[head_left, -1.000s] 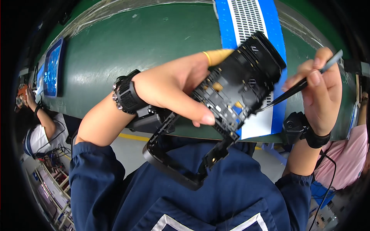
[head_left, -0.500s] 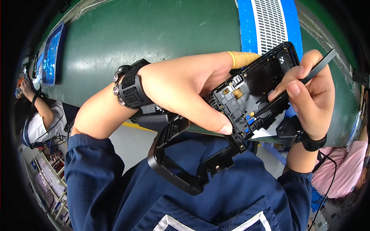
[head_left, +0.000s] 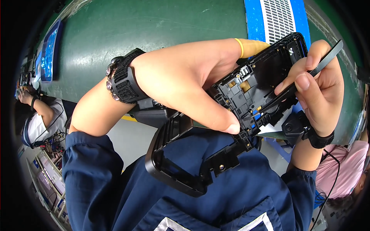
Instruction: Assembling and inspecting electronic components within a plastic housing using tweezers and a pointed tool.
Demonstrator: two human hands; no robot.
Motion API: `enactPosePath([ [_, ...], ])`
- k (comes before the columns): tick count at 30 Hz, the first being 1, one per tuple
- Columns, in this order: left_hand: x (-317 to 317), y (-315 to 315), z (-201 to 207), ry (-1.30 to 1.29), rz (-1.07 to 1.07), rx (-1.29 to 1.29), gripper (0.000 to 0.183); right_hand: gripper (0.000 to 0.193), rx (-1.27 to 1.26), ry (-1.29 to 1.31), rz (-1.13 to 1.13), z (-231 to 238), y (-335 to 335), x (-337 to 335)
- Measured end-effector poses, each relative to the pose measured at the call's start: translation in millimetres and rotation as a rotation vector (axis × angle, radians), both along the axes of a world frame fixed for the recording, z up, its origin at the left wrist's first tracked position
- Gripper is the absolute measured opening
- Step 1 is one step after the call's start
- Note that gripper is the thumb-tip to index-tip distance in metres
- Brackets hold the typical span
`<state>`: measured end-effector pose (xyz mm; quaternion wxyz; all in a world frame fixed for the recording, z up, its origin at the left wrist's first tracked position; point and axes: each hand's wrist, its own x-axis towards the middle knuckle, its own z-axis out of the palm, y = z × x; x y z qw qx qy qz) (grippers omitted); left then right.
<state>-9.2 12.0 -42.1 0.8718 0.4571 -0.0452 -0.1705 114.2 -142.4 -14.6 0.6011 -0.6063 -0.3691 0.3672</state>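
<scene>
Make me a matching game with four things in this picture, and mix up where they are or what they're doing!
Things:
1. Left hand
2. Right hand
3. Blue tray
4. Yellow finger cover

Places and doings:
A. Far over toward the picture's left edge
B. Pinching a slim tool between thumb and fingers
C. Worn on a finger of the hand with the bigger wristband
D. Gripping the black frame

Right pairs:
1-D
2-B
3-A
4-C
</scene>
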Motion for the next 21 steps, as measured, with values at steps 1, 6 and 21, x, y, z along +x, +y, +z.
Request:
enactPosePath([
  [1,-0.1,0.1,0.3,0.004,0.001,-0.013,0.093,0.022,0.003,0.006,0.004,-0.2,0.2,0.1],
  [6,1.5,-1.0,1.0,0.015,-0.006,-0.005,0.093,0.022,-0.028,0.009,-0.012,1.9,-0.9,0.0],
  [21,0.8,4.6,3.2,-0.064,-0.022,0.004,0.067,0.022,-0.03,-0.015,-0.01,0.4,3.8,-0.3],
])
